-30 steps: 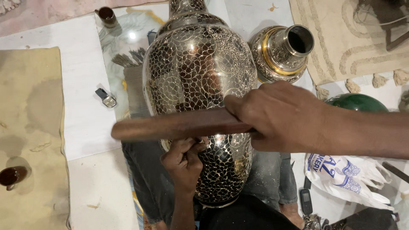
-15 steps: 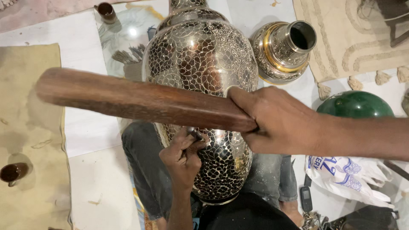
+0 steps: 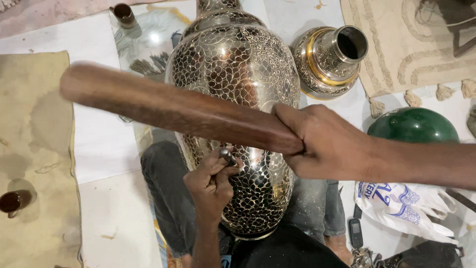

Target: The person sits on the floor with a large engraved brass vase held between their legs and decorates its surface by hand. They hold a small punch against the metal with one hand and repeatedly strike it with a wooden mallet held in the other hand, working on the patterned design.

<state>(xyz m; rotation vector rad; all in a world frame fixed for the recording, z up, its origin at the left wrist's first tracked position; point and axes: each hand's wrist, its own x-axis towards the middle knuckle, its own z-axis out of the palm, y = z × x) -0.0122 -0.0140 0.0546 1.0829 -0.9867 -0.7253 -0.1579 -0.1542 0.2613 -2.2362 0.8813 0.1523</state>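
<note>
Engraved metal vase lies across the lap; left hand, fingers pinching a small chisel, touches it. Right hand, fingers clenched, grips wooden mallet above.

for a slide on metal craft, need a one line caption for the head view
Left hand holds a small metal punch against an engraved vase while right hand raises a wooden mallet.

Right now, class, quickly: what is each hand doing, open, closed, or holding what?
Left hand: closed on a small metal punch, tip against the engraved vase.
Right hand: closed around a wooden mallet.
</note>
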